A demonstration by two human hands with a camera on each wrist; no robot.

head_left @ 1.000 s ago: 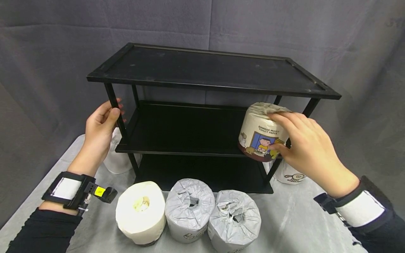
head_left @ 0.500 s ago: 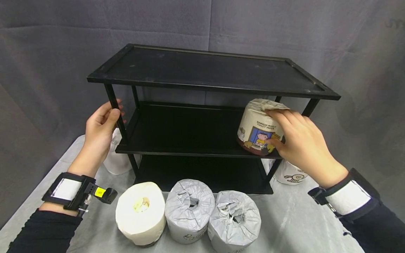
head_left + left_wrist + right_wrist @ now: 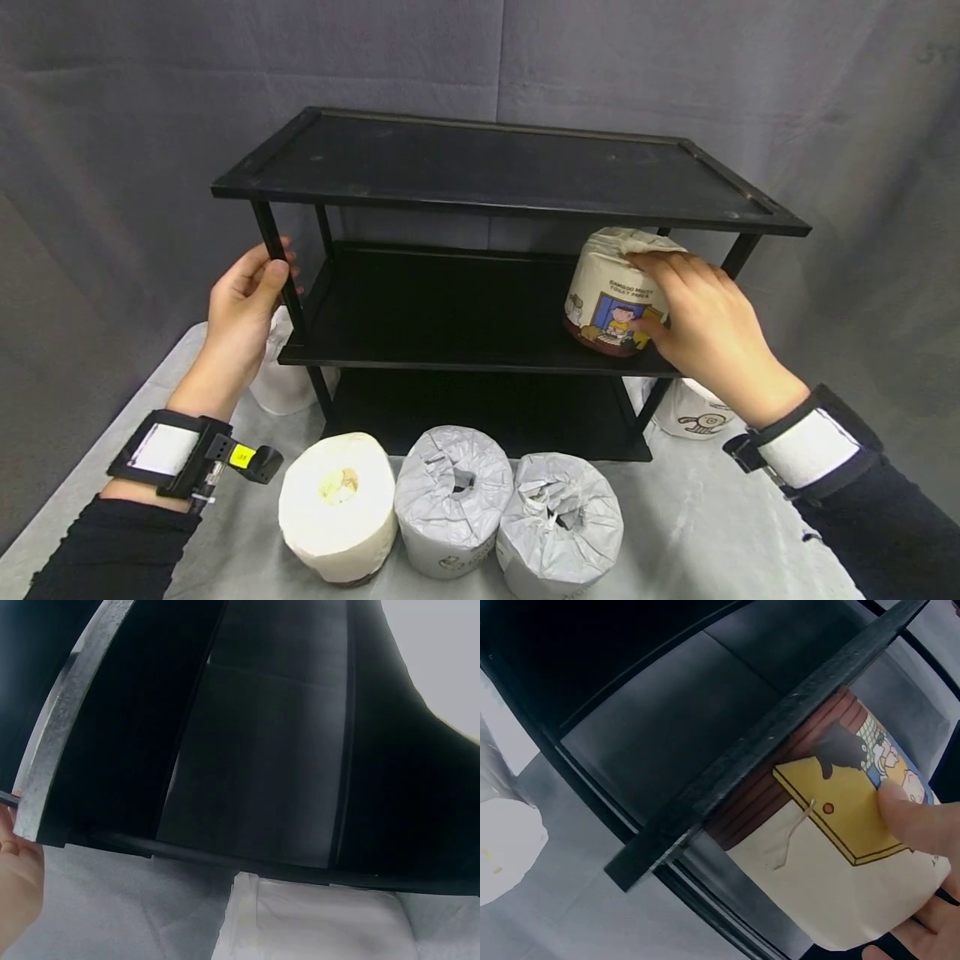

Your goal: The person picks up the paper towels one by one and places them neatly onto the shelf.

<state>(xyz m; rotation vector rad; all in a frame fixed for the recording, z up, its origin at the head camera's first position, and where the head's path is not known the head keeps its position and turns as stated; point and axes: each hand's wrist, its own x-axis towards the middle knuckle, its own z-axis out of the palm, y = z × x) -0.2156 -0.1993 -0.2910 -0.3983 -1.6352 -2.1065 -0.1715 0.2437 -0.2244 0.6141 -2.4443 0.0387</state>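
Observation:
A black three-tier shelf rack (image 3: pixel 495 179) stands on a grey-covered table. My right hand (image 3: pixel 693 321) grips a wrapped toilet paper roll with a cartoon print (image 3: pixel 611 287), which sits on the right end of the middle shelf (image 3: pixel 450 358). In the right wrist view the printed roll (image 3: pixel 832 847) rests on the shelf edge with my thumb (image 3: pixel 915 817) on its wrapper. My left hand (image 3: pixel 243 304) holds the rack's front left post (image 3: pixel 281 275). The left wrist view shows the rack's frame (image 3: pixel 52 757) and a white roll (image 3: pixel 315 919) beneath it.
Three rolls stand in a row before the rack: an unwrapped white one (image 3: pixel 337 504) and two grey-wrapped ones (image 3: pixel 453 512) (image 3: pixel 558 525). Another white roll (image 3: pixel 281 383) sits behind the left post, and a printed one (image 3: pixel 693 408) by the right post. Grey cloth hangs behind.
My right hand has pushed the cartoon-print roll further onto the middle shelf, from its front edge inward. My left hand stays on the post.

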